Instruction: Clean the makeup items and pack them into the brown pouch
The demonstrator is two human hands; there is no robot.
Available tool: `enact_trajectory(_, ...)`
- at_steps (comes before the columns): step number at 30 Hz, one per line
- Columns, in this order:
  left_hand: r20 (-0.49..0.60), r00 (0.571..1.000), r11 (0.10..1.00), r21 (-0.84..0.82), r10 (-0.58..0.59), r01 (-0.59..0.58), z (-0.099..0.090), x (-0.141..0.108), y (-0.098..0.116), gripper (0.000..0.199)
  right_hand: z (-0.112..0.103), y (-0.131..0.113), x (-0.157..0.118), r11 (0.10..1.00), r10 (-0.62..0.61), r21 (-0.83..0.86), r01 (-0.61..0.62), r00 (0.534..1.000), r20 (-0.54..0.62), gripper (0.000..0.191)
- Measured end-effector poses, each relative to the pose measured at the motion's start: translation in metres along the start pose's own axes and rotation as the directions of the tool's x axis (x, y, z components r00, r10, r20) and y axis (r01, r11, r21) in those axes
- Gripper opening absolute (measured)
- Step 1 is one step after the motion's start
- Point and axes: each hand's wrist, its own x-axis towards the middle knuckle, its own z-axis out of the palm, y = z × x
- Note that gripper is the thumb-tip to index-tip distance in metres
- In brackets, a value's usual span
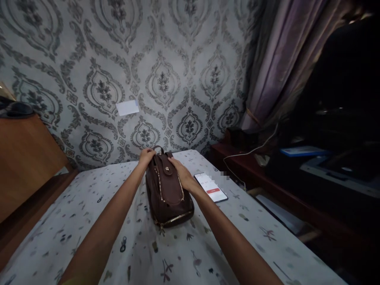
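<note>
A dark brown leather backpack [169, 186] with gold zips and a flap with a metal clasp lies on the patterned sheet, its top handle pointing toward the wall. At its upper left edge, the fingers of my left hand [147, 156] are closed on the leather near the handle. My right hand [181, 173] grips the upper right side of the bag, its fingertips beside the flap; part of this hand's grasp is hidden by the bag. To the right of the bag lies a phone [212, 188] with a lit white screen and a red button.
A white sheet with leaf prints [124, 221] covers the surface under the bag. At left stands a wooden panel [26, 158]. On the right are a dark red ledge [240, 158], a white cable [252, 152] and a tied curtain [273, 67]. Patterned wallpaper [163, 47] closes the back.
</note>
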Motion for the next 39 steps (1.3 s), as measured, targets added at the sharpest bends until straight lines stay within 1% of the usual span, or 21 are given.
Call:
enact_trajectory(3,0.005,1.000,0.990,0.137,0.028,-0.029,-0.005,0.012,0.017,0.015,0.001,-0.002,-0.003,1.000,0.001,-0.018,-0.001,1.000,-0.015,0.054)
enact_trajectory(5,0.021,0.998,0.975,0.216,0.051,-0.054,-0.003,0.020,0.029,0.019,0.001,-0.005,-0.005,1.000,-0.013,-0.027,0.013,1.000,-0.015,0.055)
enact_trajectory(8,0.023,0.997,0.953,0.291,0.078,-0.081,0.004,0.026,0.043,0.027,0.000,-0.012,-0.010,0.999,-0.024,-0.028,0.023,1.000,-0.010,0.057)
enact_trajectory(10,0.030,0.996,0.945,0.315,0.086,-0.091,0.010,0.028,0.047,0.026,0.000,-0.018,-0.012,0.999,-0.013,-0.031,0.013,1.000,-0.006,0.058)
enact_trajectory(13,0.062,0.994,0.946,0.307,0.092,-0.107,0.013,0.028,0.046,0.018,0.000,-0.026,-0.014,0.998,0.012,-0.057,-0.012,1.000,0.011,0.060)
enact_trajectory(17,0.097,0.991,0.968,0.226,0.091,-0.111,0.013,0.030,0.041,0.017,0.000,-0.034,-0.014,0.995,0.034,-0.093,-0.033,0.999,0.017,0.060)
enact_trajectory(21,0.112,0.993,0.995,0.087,0.041,-0.051,0.016,0.033,0.037,0.016,-0.002,-0.038,-0.015,0.992,0.059,-0.112,-0.055,0.998,0.027,0.062)
enact_trajectory(25,0.093,0.996,0.998,-0.070,0.002,0.004,0.020,0.033,0.034,0.011,-0.004,-0.042,-0.017,0.993,0.054,-0.106,-0.050,0.998,0.034,0.062)
enact_trajectory(29,0.043,0.998,0.975,-0.218,-0.042,0.051,0.020,0.034,0.034,0.009,-0.004,-0.046,-0.017,0.987,0.079,-0.143,-0.073,0.996,0.039,0.062)
enact_trajectory(33,-0.019,0.995,0.932,-0.351,-0.100,0.087,0.019,0.034,0.035,0.010,-0.005,-0.049,-0.016,0.981,0.084,-0.180,-0.077,0.996,0.030,0.066)
enact_trajectory(39,-0.078,0.985,0.866,-0.491,-0.152,0.095,0.019,0.033,0.035,0.030,-0.006,-0.051,-0.017,0.977,0.080,-0.200,-0.078,0.997,-0.002,0.067)
